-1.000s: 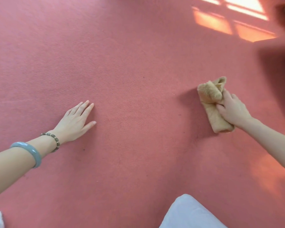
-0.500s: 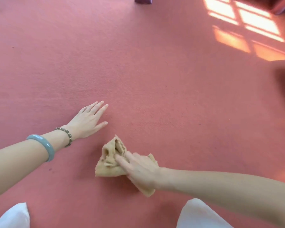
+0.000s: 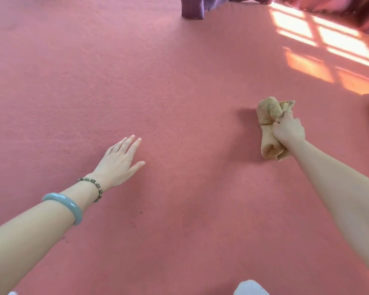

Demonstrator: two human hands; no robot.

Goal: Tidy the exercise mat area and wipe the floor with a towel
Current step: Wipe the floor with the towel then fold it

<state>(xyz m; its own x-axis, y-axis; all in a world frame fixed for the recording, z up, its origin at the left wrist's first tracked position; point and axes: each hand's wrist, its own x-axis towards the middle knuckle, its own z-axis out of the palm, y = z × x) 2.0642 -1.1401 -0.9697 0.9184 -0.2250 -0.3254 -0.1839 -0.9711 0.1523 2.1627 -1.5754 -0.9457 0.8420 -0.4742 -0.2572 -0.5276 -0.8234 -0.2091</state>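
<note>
A bunched tan towel (image 3: 268,122) lies pressed on the red carpet floor (image 3: 179,92) at the right. My right hand (image 3: 288,129) is closed around its middle, arm stretched out to the right. My left hand (image 3: 119,162) rests flat on the floor at centre left, fingers spread, holding nothing. Its wrist wears a bead bracelet and a pale green bangle.
Purple fabric (image 3: 193,7) hangs down to the floor at the top centre. Sunlit window patches (image 3: 332,43) fall on the carpet at the upper right. My white-clad knee (image 3: 250,288) shows at the bottom edge.
My right hand has swept the towel from near my left hand, low in the middle, out to the right and further away. The left hand has stayed planted on the floor.
</note>
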